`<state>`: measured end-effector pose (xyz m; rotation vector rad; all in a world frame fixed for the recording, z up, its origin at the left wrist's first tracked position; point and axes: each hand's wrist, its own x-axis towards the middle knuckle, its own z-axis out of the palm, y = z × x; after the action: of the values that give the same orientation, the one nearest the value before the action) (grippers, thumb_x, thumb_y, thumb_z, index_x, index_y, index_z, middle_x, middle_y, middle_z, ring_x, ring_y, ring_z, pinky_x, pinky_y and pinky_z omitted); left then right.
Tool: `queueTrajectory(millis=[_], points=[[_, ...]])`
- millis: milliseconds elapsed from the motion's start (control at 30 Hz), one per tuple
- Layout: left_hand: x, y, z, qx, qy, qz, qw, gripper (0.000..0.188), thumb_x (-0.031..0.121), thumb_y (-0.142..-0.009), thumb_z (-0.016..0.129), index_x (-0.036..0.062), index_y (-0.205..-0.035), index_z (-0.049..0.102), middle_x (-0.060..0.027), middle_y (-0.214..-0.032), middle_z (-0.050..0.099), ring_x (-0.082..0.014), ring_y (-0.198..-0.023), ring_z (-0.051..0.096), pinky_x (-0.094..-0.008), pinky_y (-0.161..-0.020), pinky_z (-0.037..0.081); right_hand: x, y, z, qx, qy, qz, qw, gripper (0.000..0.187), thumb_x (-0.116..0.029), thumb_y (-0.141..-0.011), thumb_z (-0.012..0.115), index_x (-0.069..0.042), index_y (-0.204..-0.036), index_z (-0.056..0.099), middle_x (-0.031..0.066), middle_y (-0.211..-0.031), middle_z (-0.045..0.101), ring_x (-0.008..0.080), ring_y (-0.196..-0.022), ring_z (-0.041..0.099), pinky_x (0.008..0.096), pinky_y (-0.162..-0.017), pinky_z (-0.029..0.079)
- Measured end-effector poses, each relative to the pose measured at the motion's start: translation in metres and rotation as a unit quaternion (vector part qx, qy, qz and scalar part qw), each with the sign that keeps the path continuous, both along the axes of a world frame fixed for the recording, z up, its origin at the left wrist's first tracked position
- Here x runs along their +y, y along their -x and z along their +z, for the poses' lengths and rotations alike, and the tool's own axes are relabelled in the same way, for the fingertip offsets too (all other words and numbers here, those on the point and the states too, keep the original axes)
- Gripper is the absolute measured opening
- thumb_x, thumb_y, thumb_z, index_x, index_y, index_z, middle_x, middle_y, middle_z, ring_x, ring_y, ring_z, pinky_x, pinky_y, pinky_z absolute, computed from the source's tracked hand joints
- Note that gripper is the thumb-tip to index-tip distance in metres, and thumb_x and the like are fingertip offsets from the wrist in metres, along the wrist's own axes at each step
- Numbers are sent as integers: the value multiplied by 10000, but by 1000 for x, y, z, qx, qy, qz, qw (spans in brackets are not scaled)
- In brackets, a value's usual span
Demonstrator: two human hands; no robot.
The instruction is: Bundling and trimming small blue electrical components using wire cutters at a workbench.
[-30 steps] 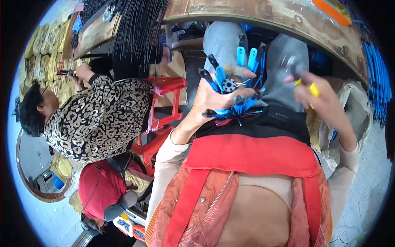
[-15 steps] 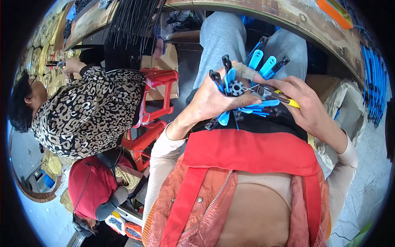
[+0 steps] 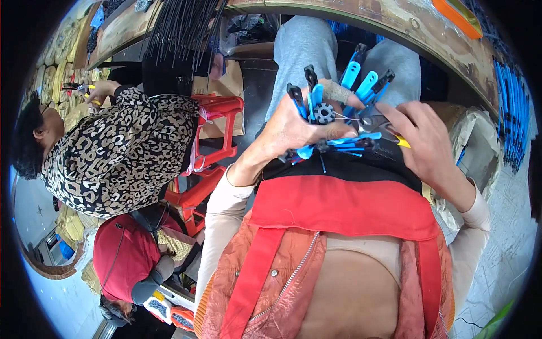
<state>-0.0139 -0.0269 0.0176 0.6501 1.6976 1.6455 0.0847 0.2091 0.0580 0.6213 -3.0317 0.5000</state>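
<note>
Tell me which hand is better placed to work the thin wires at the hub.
Probably the right hand: it holds the pliers at the wires, while the left hand holds the black hub.

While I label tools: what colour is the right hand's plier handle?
The visible handle is yellow, in the head view.

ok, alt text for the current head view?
Bare left hand holds a dark gear-shaped hub with blue, black-tipped strips around it; bare right hand holds yellow-handled metal pliers to thin silver wire beside it. A co-worker in a leopard-print top is at left.
</note>
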Motion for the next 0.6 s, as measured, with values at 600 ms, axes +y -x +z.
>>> queueTrajectory(millis=[600], points=[[5, -8, -5, -22, -22, 12, 999, 420, 94, -708, 853, 10, -1070, 657, -49, -810, 679, -95, -750, 640, -210, -658, 474, -9, -2, -23, 66, 30, -40, 997, 490, 48, -731, 632, -47, -1206, 560, 146, -1000, 593, 344, -874, 595, 398, -685, 469]])
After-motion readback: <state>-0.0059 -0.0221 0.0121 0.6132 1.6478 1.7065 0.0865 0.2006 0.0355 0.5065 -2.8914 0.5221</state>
